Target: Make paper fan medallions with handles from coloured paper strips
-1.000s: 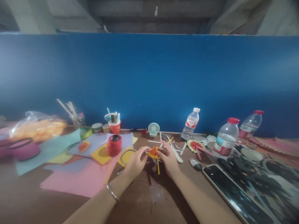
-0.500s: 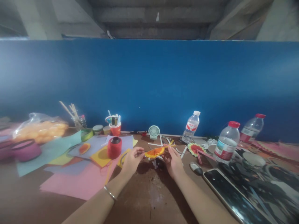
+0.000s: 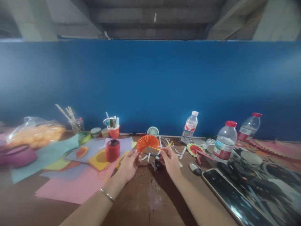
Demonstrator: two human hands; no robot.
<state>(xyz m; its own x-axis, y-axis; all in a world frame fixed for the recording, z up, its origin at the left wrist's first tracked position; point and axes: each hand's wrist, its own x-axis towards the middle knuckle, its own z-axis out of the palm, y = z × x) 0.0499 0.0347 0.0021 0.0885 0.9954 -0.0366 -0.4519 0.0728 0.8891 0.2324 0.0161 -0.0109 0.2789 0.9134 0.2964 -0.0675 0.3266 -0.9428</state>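
An orange pleated paper fan [image 3: 147, 143] is spread in a half circle above the table, its pleats facing me. My left hand [image 3: 130, 164] pinches its lower left corner. My right hand [image 3: 170, 160] is closed at the fan's right end, where a thin yellow strip shows by the fingertips. Under and behind the fan lie white paper strips [image 3: 148, 156], partly covered by it. A small pale green fan device [image 3: 153, 131] stands just behind. Left of my left hand is a red thread spool [image 3: 113, 150] on coloured paper sheets.
Pink paper [image 3: 68, 188] and other sheets spread over the left side, near a cup of tools [image 3: 113, 131]. On the right are a water bottle [image 3: 189, 127], larger red-capped bottles [image 3: 225, 141], a pink-handled paper fan [image 3: 195, 149], a computer mouse-like object [image 3: 195, 169] and a phone [image 3: 225, 185].
The paper fan has turned from a yellow-orange side with its arc downward to an orange side with its arc upward. Both hands have shifted slightly left in view.
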